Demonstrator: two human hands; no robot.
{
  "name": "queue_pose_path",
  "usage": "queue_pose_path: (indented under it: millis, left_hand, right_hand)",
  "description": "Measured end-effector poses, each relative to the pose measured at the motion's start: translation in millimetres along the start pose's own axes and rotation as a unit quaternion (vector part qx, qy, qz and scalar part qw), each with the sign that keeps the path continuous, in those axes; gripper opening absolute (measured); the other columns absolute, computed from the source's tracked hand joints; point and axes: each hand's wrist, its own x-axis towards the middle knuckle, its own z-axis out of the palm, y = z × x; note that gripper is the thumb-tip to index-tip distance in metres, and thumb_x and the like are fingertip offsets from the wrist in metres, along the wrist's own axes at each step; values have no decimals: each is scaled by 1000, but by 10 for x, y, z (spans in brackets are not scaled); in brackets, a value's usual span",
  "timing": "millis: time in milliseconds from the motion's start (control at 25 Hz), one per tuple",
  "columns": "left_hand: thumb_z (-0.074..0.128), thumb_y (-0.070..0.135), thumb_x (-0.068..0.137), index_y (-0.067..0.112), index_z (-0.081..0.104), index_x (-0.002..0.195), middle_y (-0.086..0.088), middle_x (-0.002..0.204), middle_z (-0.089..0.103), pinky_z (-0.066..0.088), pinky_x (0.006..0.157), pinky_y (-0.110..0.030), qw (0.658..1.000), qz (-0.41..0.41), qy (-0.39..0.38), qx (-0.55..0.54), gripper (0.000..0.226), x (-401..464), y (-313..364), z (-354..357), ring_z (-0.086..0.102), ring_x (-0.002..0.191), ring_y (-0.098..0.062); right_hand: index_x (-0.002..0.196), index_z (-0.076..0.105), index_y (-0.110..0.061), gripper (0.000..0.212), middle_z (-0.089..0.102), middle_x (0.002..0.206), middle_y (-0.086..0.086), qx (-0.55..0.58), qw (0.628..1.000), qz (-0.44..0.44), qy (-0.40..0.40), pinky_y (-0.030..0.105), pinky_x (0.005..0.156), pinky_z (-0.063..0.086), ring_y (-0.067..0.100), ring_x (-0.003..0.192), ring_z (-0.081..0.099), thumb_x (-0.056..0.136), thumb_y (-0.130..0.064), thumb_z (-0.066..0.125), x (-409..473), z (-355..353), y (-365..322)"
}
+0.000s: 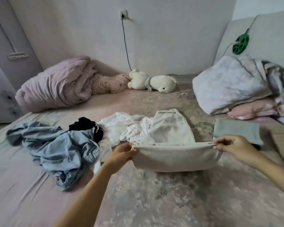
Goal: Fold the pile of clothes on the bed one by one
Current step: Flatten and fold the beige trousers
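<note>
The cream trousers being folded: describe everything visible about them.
The cream trousers look like off-white denim. The waistband end lies flat on the bed, beside crumpled white clothes. The near end is lifted into a fold, pinched at its corners by the left hand and right hand.

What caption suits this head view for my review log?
Both hands, left hand and right hand, pinch the off-white garment mid-fold on the bed.
</note>
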Motion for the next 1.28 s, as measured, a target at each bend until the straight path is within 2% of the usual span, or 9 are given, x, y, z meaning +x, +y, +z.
queue_pose_path:
  millis: [160,320,400,520,640,760,880,1080,1280]
  left_hand:
    - [51,2,95,16,45,89,1,71,48,37,59,-20,981,11,-34,193,16,-287,-845,21,41,67,-10]
    - [55,14,90,49,42,87,20,73,53,36,62,-18,928,72,-89,354,37,-907,-1485,-28,42,63,1]
    - [53,10,86,42,44,90,19,80,57,39,67,-13,919,52,-113,374,33,-1202,-1657,3,52,74,5]
    - [50,-1,83,25,50,92,9,103,63,38,86,-7,905,94,-121,396,28,-1357,-1739,50,54,102,12]
    - [51,9,82,18,57,102,3,114,66,31,106,-18,808,246,-191,501,23,-1358,-1748,-59,55,111,-6]
    - [48,42,94,16,60,111,4,102,67,39,92,-20,770,318,-242,497,32,-1200,-1419,-18,61,94,-14]
    - [27,51,97,11,58,124,-7,119,65,36,96,-27,822,287,-109,479,57,-523,-1096,537,57,110,-18]
    - [4,67,86,34,3,151,6,160,-2,-11,116,-46,743,40,-89,662,73,66,-1745,1006,-6,147,-16]
    - [-1,72,86,23,25,150,-10,155,24,9,117,-48,735,145,-117,652,84,-114,-1770,676,21,144,-28]
  right_hand:
    - [67,71,-21,28,71,72,-8,-37,998,47,-36,8,67,44,-3,67,61,76,6,72,-533,362,647]
    - [72,71,-41,36,71,78,-11,-102,986,60,-122,11,73,47,-1,74,64,73,-5,77,-1348,501,1184]
    - [72,69,-46,50,68,79,-18,-142,981,5,-132,10,73,46,-3,76,64,78,3,72,-1675,530,1362]
    - [83,67,-36,26,64,88,-18,-264,944,-128,-153,7,79,41,-2,83,60,98,-37,46,-1882,631,1338]
    - [92,70,-15,41,68,93,-2,-354,885,-259,-155,15,88,41,8,92,58,100,-40,39,-1949,589,1380]
    - [106,63,-15,37,68,98,2,-344,881,-283,-157,19,88,42,11,96,58,100,-42,39,-1679,625,1233]
    - [123,60,-7,59,61,122,15,-374,893,-229,-98,29,101,35,24,118,52,100,-48,24,-902,1059,1040]
    - [151,3,-34,84,-5,160,-4,-518,838,43,-167,39,116,-5,15,146,-10,78,-76,-6,-366,1443,1472]
    - [151,-5,-28,72,-11,159,-3,-542,816,38,-199,43,116,-11,11,143,-20,90,-66,1,-568,1098,1595]
